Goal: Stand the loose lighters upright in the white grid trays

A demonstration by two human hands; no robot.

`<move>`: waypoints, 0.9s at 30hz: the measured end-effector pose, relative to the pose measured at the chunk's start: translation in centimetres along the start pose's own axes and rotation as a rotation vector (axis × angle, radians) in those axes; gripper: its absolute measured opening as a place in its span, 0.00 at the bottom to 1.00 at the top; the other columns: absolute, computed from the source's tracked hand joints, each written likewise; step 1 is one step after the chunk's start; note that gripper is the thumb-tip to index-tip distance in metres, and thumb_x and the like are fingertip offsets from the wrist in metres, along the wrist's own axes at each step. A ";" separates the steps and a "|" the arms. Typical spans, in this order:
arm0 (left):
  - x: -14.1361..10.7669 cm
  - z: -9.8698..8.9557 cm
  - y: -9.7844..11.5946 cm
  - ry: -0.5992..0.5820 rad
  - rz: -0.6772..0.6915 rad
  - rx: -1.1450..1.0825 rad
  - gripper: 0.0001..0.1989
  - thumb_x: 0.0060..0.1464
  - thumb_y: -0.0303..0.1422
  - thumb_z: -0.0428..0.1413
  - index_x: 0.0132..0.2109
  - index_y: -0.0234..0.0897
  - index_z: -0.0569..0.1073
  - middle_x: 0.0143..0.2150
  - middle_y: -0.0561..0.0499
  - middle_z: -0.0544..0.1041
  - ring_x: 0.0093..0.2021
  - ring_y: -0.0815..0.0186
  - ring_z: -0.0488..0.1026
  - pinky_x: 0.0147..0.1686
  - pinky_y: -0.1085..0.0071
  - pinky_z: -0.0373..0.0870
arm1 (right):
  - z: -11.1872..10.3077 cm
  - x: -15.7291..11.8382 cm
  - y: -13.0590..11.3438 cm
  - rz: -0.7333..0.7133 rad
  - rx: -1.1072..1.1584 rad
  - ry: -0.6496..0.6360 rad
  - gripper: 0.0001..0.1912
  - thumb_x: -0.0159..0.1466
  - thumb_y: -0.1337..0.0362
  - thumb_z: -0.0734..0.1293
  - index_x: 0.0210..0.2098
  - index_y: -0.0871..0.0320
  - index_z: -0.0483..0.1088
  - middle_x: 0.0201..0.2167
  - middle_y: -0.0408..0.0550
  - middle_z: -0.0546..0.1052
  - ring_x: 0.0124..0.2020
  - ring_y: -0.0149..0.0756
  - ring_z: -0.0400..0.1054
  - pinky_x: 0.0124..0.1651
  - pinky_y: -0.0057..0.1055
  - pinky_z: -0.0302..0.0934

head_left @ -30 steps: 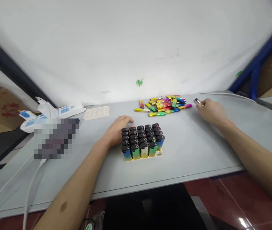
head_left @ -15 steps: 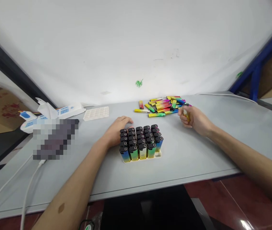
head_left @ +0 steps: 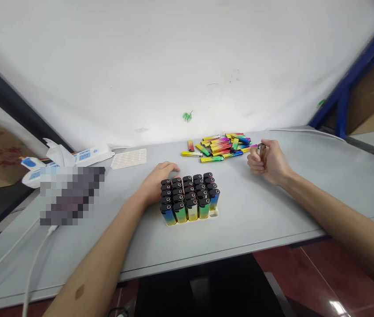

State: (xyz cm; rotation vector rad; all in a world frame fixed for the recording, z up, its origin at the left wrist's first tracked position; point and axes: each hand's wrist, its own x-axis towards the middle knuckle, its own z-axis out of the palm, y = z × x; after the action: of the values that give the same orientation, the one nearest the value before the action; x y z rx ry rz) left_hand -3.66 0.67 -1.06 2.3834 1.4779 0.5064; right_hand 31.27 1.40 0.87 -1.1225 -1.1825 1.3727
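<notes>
Head view: I see right hand [head_left: 268, 163] clamped round lighter [head_left: 262, 151], beside glossy pile [head_left: 221, 147] near surface's back edge; left hand [head_left: 157, 182] beside tray [head_left: 214, 214], grip hidden. Stray left-hand bump could topple standing lighters [head_left: 191, 203].

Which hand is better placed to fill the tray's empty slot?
Probably the right hand: it holds a lighter, and the empty slot is at the near right corner of the tray. The left hand is at its left side.

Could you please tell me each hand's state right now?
Left hand: beside the lighter rack; its grip cannot be told.
Right hand: closed, holding a lighter.
</notes>
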 end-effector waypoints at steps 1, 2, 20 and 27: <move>0.0 0.0 -0.1 0.000 0.006 -0.001 0.16 0.63 0.41 0.48 0.52 0.40 0.72 0.59 0.44 0.74 0.61 0.55 0.68 0.64 0.54 0.64 | -0.1 0.0 0.1 -0.010 -0.008 -0.007 0.25 0.66 0.45 0.54 0.19 0.53 0.48 0.17 0.38 0.44 0.19 0.29 0.35 0.20 0.30 0.33; 0.1 0.1 -0.2 0.003 0.010 -0.002 0.16 0.63 0.40 0.48 0.52 0.40 0.72 0.59 0.44 0.74 0.61 0.55 0.68 0.64 0.54 0.64 | -0.1 0.1 0.1 -0.015 -0.019 -0.016 0.26 0.66 0.44 0.53 0.19 0.53 0.48 0.17 0.37 0.44 0.18 0.29 0.35 0.20 0.30 0.33; -0.7 -1.6 2.3 0.152 -0.180 -0.227 0.18 0.65 0.45 0.50 0.51 0.41 0.75 0.52 0.47 0.80 0.53 0.56 0.75 0.56 0.55 0.71 | 0.4 -0.3 0.6 -0.069 -0.130 -0.184 0.23 0.66 0.41 0.62 0.34 0.56 0.70 0.28 0.44 0.66 0.27 0.33 0.61 0.29 0.30 0.59; -2.0 -3.5 4.5 0.308 0.049 -0.722 0.24 0.67 0.52 0.46 0.50 0.39 0.75 0.52 0.43 0.80 0.53 0.56 0.76 0.54 0.56 0.73 | 0.9 -1.9 -0.9 -0.208 -0.400 -0.540 0.18 0.67 0.52 0.69 0.28 0.58 0.70 0.27 0.41 0.70 0.28 0.28 0.62 0.33 0.30 0.58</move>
State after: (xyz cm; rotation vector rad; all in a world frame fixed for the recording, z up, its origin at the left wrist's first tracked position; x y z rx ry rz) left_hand -2.45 -2.81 3.69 1.8159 1.0751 1.2220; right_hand 30.67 -0.50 1.95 -0.8763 -1.9744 1.3492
